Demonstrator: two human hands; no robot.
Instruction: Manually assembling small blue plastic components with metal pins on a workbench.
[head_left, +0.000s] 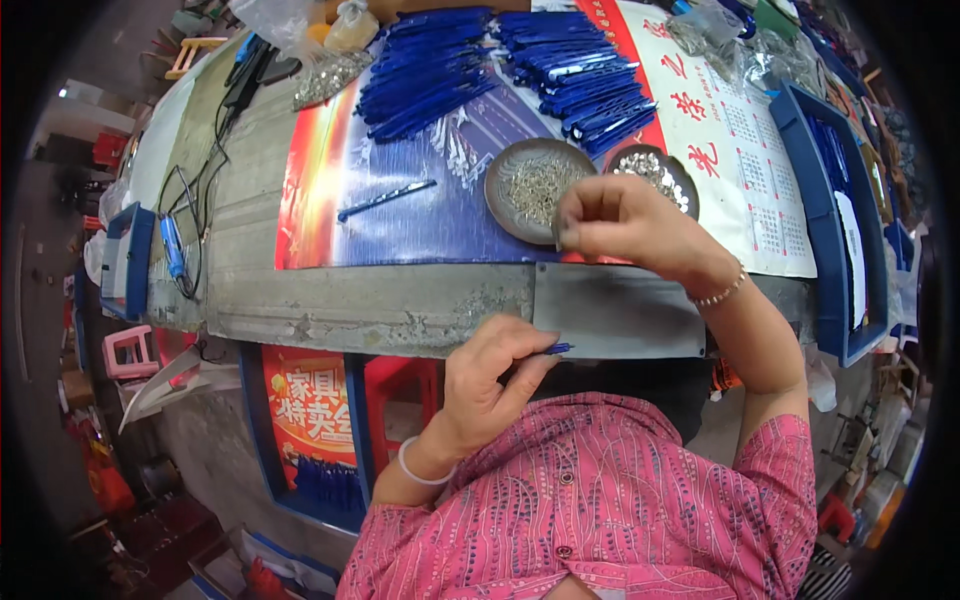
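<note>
Near the table's front edge, my left hand [485, 380] pinches a slim blue piece [560, 349] between thumb and fingers; only its short end shows. My right hand [640, 225] is raised beside a round bowl [497, 212] of small metal parts [540, 188]. Its fingertips are pressed together, and what they hold is too small to make out. Behind that wrist, a second bowl [691, 200] contains shiny round discs [648, 170]. A single slim blue piece [388, 200] lies on the printed sheet [320, 225], left of the bowls.
Two heaps of slim blue pieces [425, 75] lie at the back. A blue tray [815, 205] stands at the right, and a blue-handled tool [173, 247] with a cable lies at the left. Below the table edge is a blue bin [262, 425] with more blue pieces.
</note>
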